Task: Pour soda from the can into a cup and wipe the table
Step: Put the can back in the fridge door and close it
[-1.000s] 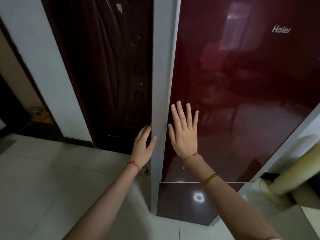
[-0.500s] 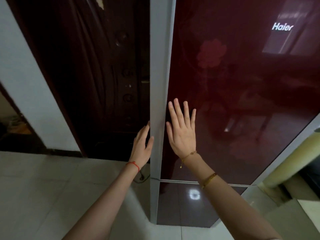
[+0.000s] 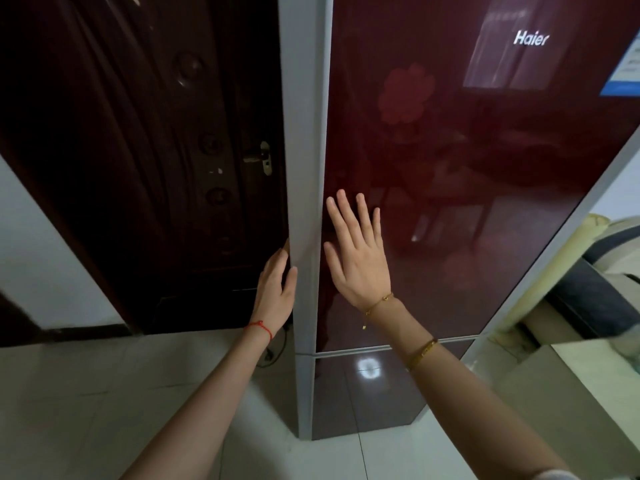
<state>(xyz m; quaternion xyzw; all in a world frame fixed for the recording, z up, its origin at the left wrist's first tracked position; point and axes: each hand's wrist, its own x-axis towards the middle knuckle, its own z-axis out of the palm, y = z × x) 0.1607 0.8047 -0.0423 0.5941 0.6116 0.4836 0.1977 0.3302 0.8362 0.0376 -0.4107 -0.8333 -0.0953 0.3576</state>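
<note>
A tall dark red glossy fridge (image 3: 467,168) with a grey side edge stands in front of me, its upper door shut. My right hand (image 3: 358,258) lies flat on the red upper door with fingers spread. My left hand (image 3: 275,292) is curled around the grey left edge of the fridge, fingers behind the edge and thumb on the front. No can, cup or cloth is in view.
A dark wooden door (image 3: 156,168) with a metal handle (image 3: 259,157) stands left of the fridge. Pale floor tiles (image 3: 86,403) run below. The fridge's lower door (image 3: 363,393) sits under the upper one. A pale cabinet and rolled cushions (image 3: 588,306) are at the right.
The view has tilted up and shifted slightly. Both hands stay in nearly the same places on the fridge; the left hand has wrapped closer around the edge.
</note>
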